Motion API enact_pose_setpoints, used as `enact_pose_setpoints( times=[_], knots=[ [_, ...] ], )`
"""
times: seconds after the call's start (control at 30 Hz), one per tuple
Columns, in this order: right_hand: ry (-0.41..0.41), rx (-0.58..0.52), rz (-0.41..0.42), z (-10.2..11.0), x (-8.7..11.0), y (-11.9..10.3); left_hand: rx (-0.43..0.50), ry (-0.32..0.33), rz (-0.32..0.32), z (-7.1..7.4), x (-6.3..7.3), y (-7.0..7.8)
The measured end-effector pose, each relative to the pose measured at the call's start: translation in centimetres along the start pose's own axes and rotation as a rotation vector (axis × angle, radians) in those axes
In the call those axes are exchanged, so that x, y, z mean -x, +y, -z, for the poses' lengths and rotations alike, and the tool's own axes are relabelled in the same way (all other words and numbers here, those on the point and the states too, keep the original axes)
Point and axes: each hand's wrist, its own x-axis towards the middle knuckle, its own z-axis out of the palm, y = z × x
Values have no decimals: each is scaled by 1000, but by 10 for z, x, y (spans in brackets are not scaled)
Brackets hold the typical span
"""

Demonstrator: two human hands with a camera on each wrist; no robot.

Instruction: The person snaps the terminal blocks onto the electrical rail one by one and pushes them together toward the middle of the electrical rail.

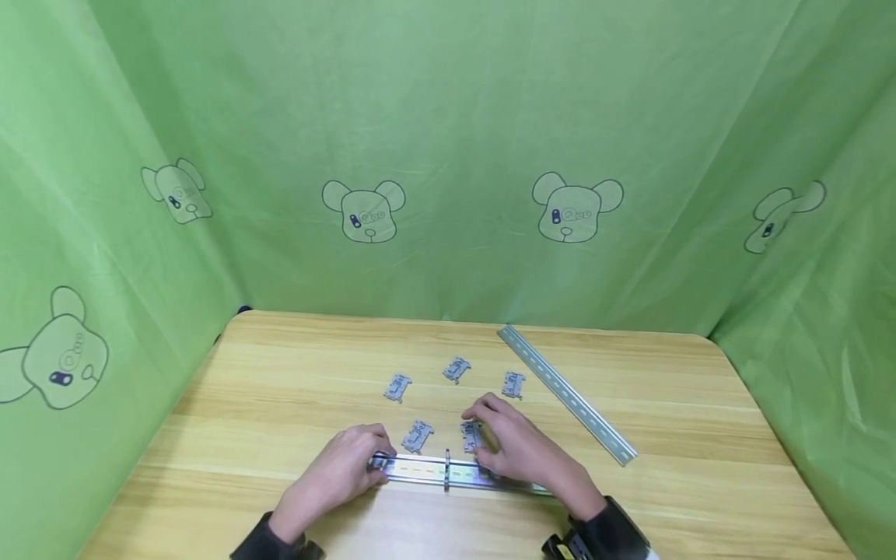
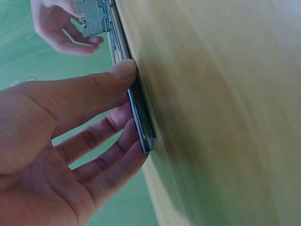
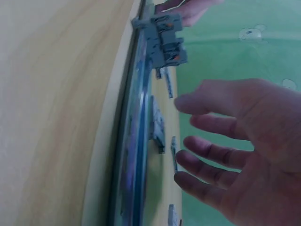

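A slotted metal DIN rail (image 1: pixel 414 470) lies along the near part of the table, with one grey terminal block (image 1: pixel 447 471) standing upright across it. My left hand (image 1: pixel 341 468) grips the rail's left end, thumb on the near edge and fingers along the far one. In the right wrist view, my right hand (image 3: pixel 249 136) is held beside the rail with its fingers apart and nothing between them. Seen from the head, the same hand reaches over a loose grey terminal block (image 1: pixel 470 437) just behind the rail and hides part of the rail.
Several more loose terminal blocks (image 1: pixel 418 436) lie flat on the wooden table (image 1: pixel 294 389) beyond the rail. A second DIN rail (image 1: pixel 570 397) lies diagonally at the right. Green curtains (image 1: pixel 448 117) with bear-head prints hang behind and at both sides.
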Motion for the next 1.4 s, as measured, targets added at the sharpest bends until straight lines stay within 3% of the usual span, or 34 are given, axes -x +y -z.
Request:
enact_pose_setpoints(
  times=[0.27, 0.77, 1.03, 1.4],
  knots=[
    [-141, 37, -10, -3, -13, 4, 8, -5, 1, -1, -1, -1],
    [-162, 71, -6, -7, -23, 3, 8, 0, -1, 0, -2, 1],
    [-102, 27, -18, 1, -15, 4, 11, -7, 9, 0, 0, 2],
    [27, -7, 6, 15, 20, 21, 10, -16, 16, -2, 0, 0]
  ],
)
